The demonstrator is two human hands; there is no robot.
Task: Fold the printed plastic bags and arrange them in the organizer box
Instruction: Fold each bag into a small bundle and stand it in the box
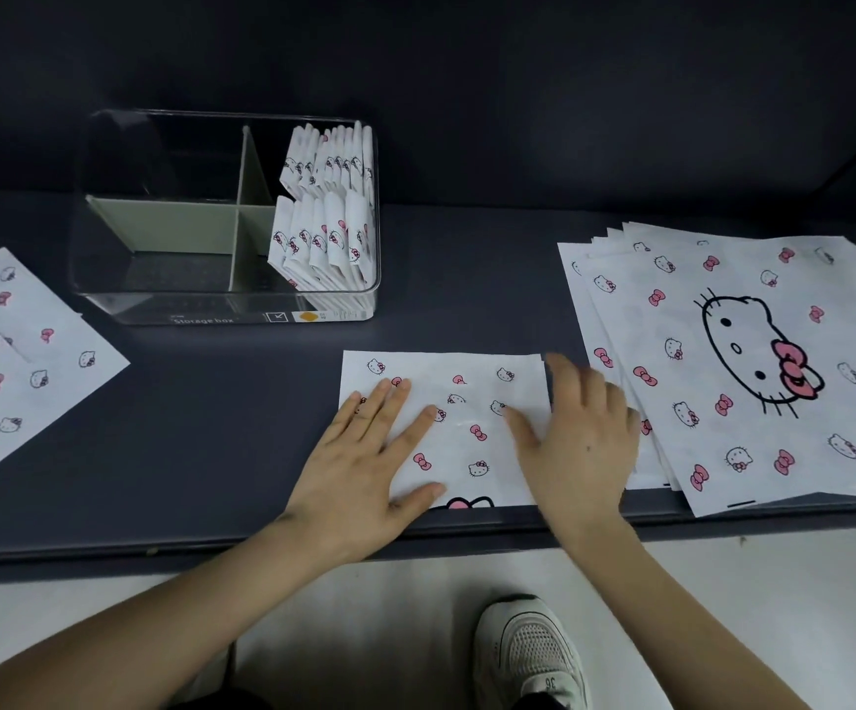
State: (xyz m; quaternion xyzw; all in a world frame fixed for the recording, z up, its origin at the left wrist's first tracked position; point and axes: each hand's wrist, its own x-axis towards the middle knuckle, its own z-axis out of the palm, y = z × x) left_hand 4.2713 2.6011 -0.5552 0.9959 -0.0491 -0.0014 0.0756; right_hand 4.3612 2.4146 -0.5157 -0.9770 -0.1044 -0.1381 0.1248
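At lower centre, the folded bag (pixel 461 427) was pressed onto the table (pixel 210 427) by the left hand (pixel 369 468), fingers spread, and the flat right hand (pixel 579 438); the organizer box (pixel 210 310) was seen at upper left.

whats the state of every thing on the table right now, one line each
middle bag: folded over, flat, under both hands
left hand: open, pressing flat on the middle bag
right hand: open, fingers straight, at the middle bag's right edge
organizer box: uncovered, dividers in
folded bags: standing upright in the box's two right compartments
right stack: unfolded, flat, fanned
left bag: unfolded, flat
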